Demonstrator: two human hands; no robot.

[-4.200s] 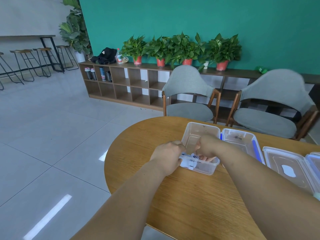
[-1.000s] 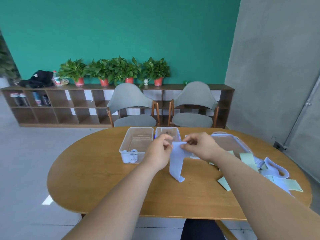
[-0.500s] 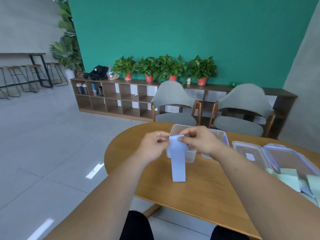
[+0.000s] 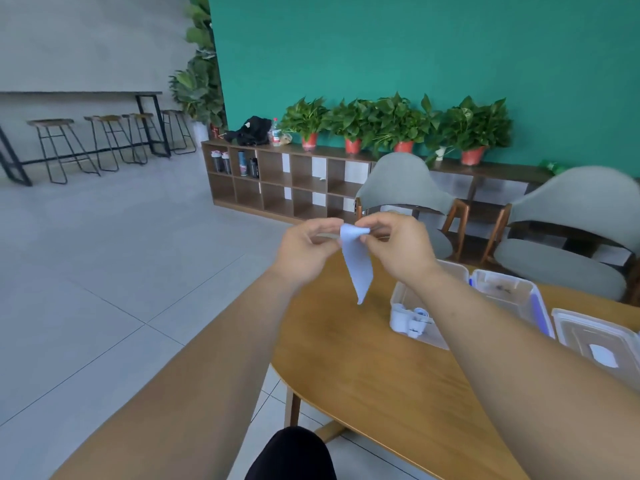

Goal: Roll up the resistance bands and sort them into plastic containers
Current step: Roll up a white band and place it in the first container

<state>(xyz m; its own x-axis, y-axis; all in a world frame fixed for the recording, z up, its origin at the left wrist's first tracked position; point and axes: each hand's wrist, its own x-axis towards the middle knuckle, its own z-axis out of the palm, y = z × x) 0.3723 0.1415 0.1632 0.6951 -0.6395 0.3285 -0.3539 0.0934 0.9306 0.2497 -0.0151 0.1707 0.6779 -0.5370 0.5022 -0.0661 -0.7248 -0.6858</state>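
Observation:
A pale blue resistance band (image 4: 356, 263) hangs in the air above the left end of the wooden table (image 4: 363, 362). My left hand (image 4: 304, 249) and my right hand (image 4: 398, 247) both pinch its top end, which is bunched between the fingertips. The band's tail tapers down and stops above the tabletop. Right of it a clear plastic container (image 4: 405, 306) stands on the table with rolled blue bands (image 4: 414, 318) at its near end. My right forearm covers part of that container.
A second clear container with a blue clip (image 4: 512, 292) stands to the right, then a clear lid (image 4: 599, 344) at the frame edge. Two grey chairs (image 4: 408, 192) stand behind the table. A shelf unit (image 4: 287, 185) with potted plants lines the green wall.
The view has swung left and lower. The band's hanging tail is shorter and its top more bunched between my fingers. Both hands have risen away from the containers.

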